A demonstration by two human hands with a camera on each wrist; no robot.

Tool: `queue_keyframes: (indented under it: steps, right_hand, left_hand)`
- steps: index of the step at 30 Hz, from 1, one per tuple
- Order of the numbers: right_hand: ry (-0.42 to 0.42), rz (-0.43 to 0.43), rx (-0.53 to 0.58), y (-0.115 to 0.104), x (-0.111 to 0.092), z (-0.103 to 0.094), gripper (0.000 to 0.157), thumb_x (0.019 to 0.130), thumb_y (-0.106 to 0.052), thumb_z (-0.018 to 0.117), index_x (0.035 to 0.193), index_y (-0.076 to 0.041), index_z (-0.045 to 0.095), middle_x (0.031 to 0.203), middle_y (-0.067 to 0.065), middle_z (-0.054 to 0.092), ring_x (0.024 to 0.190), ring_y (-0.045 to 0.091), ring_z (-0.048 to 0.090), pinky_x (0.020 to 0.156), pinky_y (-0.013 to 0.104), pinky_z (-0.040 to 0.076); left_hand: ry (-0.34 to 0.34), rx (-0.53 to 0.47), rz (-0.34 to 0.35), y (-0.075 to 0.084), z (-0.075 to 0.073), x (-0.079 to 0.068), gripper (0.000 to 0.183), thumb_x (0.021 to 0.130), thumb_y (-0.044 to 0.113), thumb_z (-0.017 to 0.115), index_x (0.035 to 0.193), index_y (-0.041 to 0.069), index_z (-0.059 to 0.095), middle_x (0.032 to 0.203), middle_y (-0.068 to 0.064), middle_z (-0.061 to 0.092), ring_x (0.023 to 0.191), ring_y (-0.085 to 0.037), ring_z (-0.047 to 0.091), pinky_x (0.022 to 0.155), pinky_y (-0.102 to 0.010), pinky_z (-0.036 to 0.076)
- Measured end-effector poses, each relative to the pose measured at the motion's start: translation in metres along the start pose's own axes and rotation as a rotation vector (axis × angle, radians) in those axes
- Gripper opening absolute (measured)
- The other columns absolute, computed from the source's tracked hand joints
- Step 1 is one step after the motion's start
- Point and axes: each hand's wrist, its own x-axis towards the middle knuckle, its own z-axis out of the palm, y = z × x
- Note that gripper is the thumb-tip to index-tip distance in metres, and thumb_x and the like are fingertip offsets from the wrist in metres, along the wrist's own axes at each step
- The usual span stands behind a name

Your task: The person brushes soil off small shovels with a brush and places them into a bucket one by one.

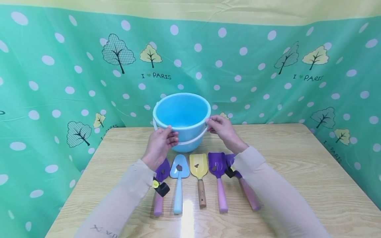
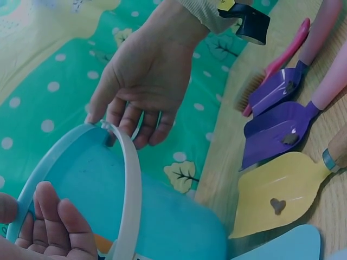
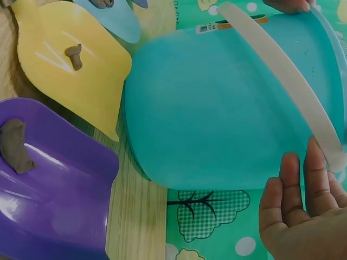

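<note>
A light blue bucket point(image 1: 193, 133) stands upright at the back of the table. Its white handle point(image 3: 287, 81) hangs down across the near side. With thumb and fingers, my left hand point(image 1: 159, 143) pinches the rim at the front left. My right hand point(image 1: 223, 130) pinches the rim on the right, where the handle joins it. In the left wrist view, the right hand's thumb lies on the rim and its fingers hang below. Inside, the bucket's visible wall is bare; an orange label shows on its outside.
A row of small shovels lies before the bucket: a blue one point(image 1: 180, 165), a yellow one point(image 1: 198, 165), and purple ones point(image 1: 217, 162) with pink handles. Brown lumps sit in their blades. A pink brush point(image 2: 282, 54) lies at the right end. Behind hangs a green dotted curtain point(image 1: 253, 72).
</note>
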Motion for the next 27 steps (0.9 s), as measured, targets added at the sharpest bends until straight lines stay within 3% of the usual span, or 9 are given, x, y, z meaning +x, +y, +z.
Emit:
queue_keyframes:
  steps: [14,21,27]
  right_hand:
    - [0.005,-0.009,-0.014,0.003,-0.006,-0.013,0.038,0.093,-0.033,0.061,0.118,-0.004,0.057,0.102,0.015,0.060,0.095,0.025,0.060,0.093,0.041,0.048]
    - [0.003,-0.023,-0.017,0.003,-0.008,-0.019,0.039,0.094,-0.033,0.060,0.118,-0.002,0.057,0.103,0.018,0.060,0.096,0.027,0.059,0.096,0.048,0.044]
    - [0.006,-0.020,-0.024,0.003,-0.010,-0.023,0.039,0.094,-0.033,0.060,0.118,-0.003,0.057,0.099,0.014,0.060,0.096,0.026,0.060,0.093,0.043,0.047]
  left_hand:
    - [-0.013,-0.004,-0.008,-0.005,0.011,0.002,0.018,0.100,0.021,0.049,0.098,0.003,0.047,0.091,-0.010,0.060,0.073,-0.017,0.060,0.075,-0.029,0.051]
    - [-0.019,-0.001,-0.008,-0.007,0.017,0.001,0.017,0.100,0.020,0.049,0.097,0.003,0.049,0.090,-0.009,0.062,0.071,-0.016,0.060,0.074,-0.029,0.051]
    - [-0.021,0.001,-0.019,-0.008,0.021,-0.001,0.019,0.100,0.021,0.050,0.100,0.002,0.050,0.091,-0.010,0.061,0.074,-0.017,0.060,0.076,-0.030,0.051]
